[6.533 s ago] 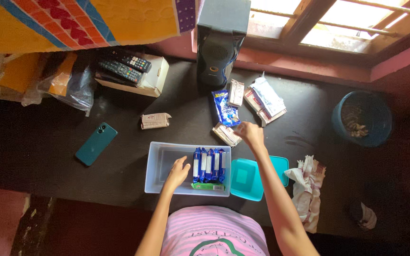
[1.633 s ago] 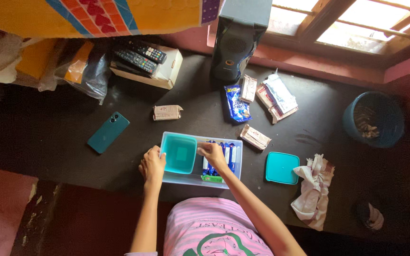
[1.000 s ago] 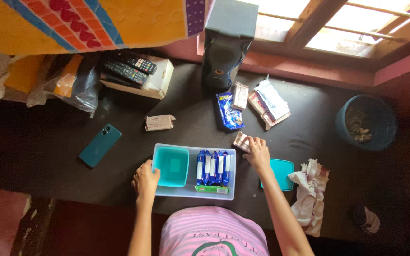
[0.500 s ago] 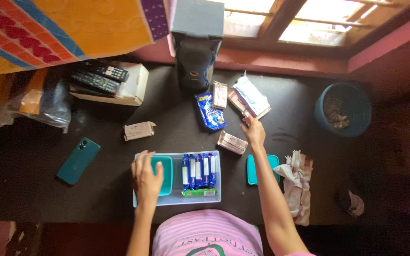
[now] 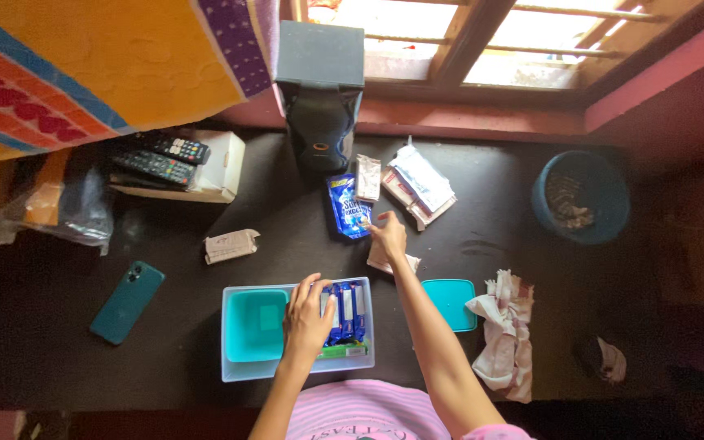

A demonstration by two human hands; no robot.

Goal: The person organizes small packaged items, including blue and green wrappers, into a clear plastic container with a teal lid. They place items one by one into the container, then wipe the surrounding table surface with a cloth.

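Head view: the clear tray (image 5: 234, 371) sat at the near edge of the dark table (image 5: 59, 358) and serves as reference. The left hand (image 5: 306, 319) lay flat inside the tray, fingers spread over the blue packets (image 5: 346, 303), gripping nothing; a teal tub (image 5: 256, 324) occupied the tray's left half. The right hand (image 5: 389, 236) reached beyond the tray's far right corner, fingertips touching a blue sachet (image 5: 348, 206); whether it gripped anything could not be told. A pale wrapped packet (image 5: 381, 262) lay under that wrist. A teal lid (image 5: 451, 303) lay right of the tray, a phone (image 5: 127, 301) left of it.
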